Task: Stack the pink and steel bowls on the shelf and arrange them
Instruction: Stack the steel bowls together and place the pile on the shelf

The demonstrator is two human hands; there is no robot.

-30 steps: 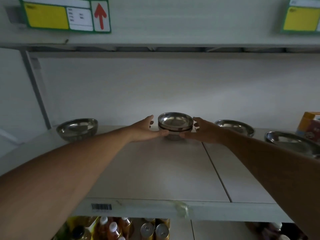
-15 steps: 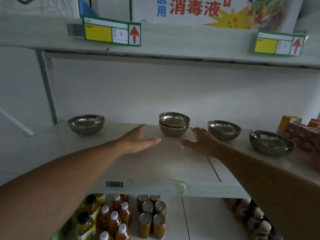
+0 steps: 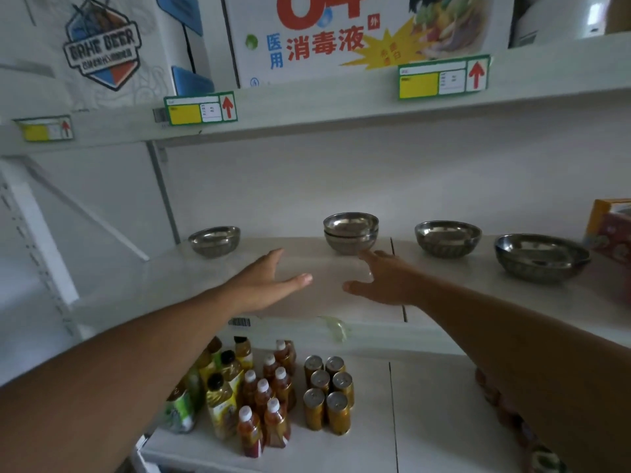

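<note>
A stack of two steel bowls [image 3: 351, 233] stands at the back middle of the white shelf [image 3: 317, 302]. A single steel bowl [image 3: 214, 241] sits to its left. Two more steel bowls stand to the right, one [image 3: 448, 237] close by and a wider one [image 3: 541, 256] further right. No pink bowl is in view. My left hand [image 3: 269, 279] hovers flat over the shelf in front of the stack, fingers apart, holding nothing. My right hand [image 3: 386, 278] is likewise open just right of it, its fingertips near the stack's base without touching it.
Colourful boxes [image 3: 611, 230] stand at the shelf's right end. The shelf above carries a large printed carton [image 3: 358, 32] and price labels [image 3: 199, 109]. On the shelf below stand bottles [image 3: 263, 401] and several gold cans [image 3: 327, 392].
Both hands let go of the stacked bowls and drew back toward me over the shelf. The view has pulled back and tilted, showing the upper and lower shelves.
</note>
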